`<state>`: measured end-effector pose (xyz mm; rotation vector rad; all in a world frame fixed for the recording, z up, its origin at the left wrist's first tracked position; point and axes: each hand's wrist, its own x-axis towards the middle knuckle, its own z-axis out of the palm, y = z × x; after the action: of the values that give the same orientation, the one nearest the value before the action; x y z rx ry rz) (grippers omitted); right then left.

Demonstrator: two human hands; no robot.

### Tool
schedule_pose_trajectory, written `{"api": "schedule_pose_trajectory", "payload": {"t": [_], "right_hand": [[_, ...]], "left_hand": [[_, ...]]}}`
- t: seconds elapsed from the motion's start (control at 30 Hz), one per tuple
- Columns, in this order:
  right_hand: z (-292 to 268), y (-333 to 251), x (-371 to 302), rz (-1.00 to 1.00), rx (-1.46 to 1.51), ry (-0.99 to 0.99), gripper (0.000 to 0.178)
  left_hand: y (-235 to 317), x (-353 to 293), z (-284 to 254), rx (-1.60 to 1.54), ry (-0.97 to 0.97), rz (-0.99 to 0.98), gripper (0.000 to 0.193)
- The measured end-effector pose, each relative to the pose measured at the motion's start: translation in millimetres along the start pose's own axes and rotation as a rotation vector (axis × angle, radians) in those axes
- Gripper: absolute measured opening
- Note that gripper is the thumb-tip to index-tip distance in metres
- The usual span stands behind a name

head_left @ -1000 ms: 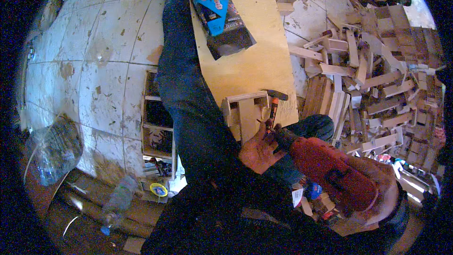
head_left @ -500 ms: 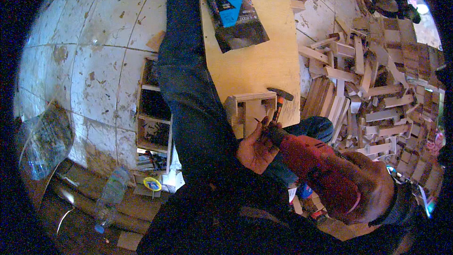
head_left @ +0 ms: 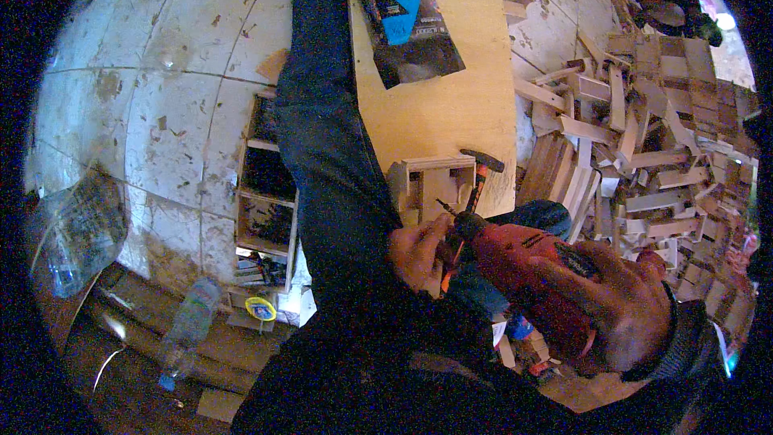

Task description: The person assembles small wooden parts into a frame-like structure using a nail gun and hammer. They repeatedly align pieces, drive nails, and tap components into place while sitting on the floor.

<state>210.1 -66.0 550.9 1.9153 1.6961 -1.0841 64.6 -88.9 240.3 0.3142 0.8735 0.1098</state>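
Observation:
In my right hand point(head_left: 632, 314) is a red power drill point(head_left: 527, 274), its chuck and thin bit pointing up and left. My left hand point(head_left: 420, 254) is closed close beside the chuck, fingertips pinched near the bit; whatever they hold is too small to make out. Just beyond it, a small wooden frame point(head_left: 439, 164) rests at the near end of a yellowish board point(head_left: 439, 117). A hammer point(head_left: 481, 161) with an orange and black handle lies against the frame's right side, its handle partly hidden by the drill and my left hand.
A blue and black printed package point(head_left: 411, 28) lies on the far part of the board. Many wooden pieces point(head_left: 636, 157) are piled to the right. Left of my leg point(head_left: 322, 121) stands a compartmented wooden box point(head_left: 267, 169) on the tiles, with a plastic bottle point(head_left: 192, 322) and yellow-rimmed lid point(head_left: 260, 308) nearer.
My left hand has gone from an open palm under the chuck to curled, pinching fingers. My right hand's grip on the drill shows more from above. The view has shifted slightly.

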Motion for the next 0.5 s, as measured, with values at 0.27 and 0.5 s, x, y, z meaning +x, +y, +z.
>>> {"api": "schedule_pose_trajectory", "payload": {"t": [0.27,0.5], "right_hand": [[42,18,-31,0.077,0.059,0.156,0.083],[142,37,-65,0.242,0.9,0.418,0.072]], "left_hand": [[98,47,-23,0.926,-0.205,0.614,0.046],[101,55,-25,1.052,-0.32,0.524,0.042]]}}
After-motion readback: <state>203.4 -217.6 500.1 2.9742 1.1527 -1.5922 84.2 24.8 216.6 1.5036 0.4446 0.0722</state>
